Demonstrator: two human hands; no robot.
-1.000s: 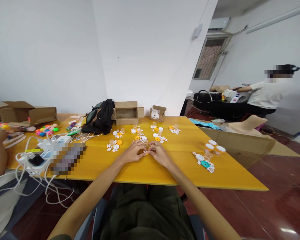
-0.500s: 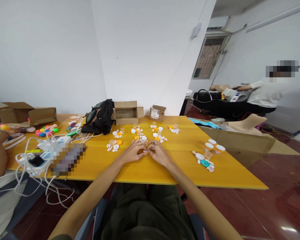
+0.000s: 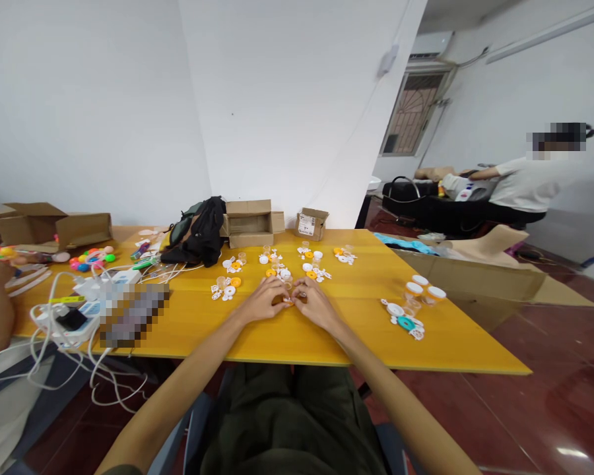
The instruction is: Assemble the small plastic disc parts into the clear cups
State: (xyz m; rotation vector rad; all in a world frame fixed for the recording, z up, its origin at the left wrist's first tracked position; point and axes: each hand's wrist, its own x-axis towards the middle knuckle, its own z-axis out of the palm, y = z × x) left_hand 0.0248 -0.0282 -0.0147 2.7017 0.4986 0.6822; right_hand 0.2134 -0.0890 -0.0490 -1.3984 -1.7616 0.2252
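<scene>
Close together over the yellow table, my left hand (image 3: pixel 267 299) and my right hand (image 3: pixel 313 301) pinch a small orange and white plastic part (image 3: pixel 289 301) between their fingertips. My fingers cover most of it, so its exact shape is hidden. Just beyond my fingers stands a clear plastic cup (image 3: pixel 288 283). Around my hands lie groups of loose parts: an orange disc (image 3: pixel 235 282) with white pieces to the left, another orange disc (image 3: pixel 311 275) beyond my right hand, and white gears (image 3: pixel 286 274) behind the cup.
To the right are a teal disc (image 3: pixel 406 322) with white pieces and several white-lidded jars (image 3: pixel 414 289). A power strip (image 3: pixel 86 307) with tangled cables lies left. Behind stand a black backpack (image 3: pixel 198 231) and cardboard boxes (image 3: pixel 250 224). Other people sit at far left and right.
My hands stay almost in place, still pinching the small part. The person's arm at the far left has shifted slightly.
</scene>
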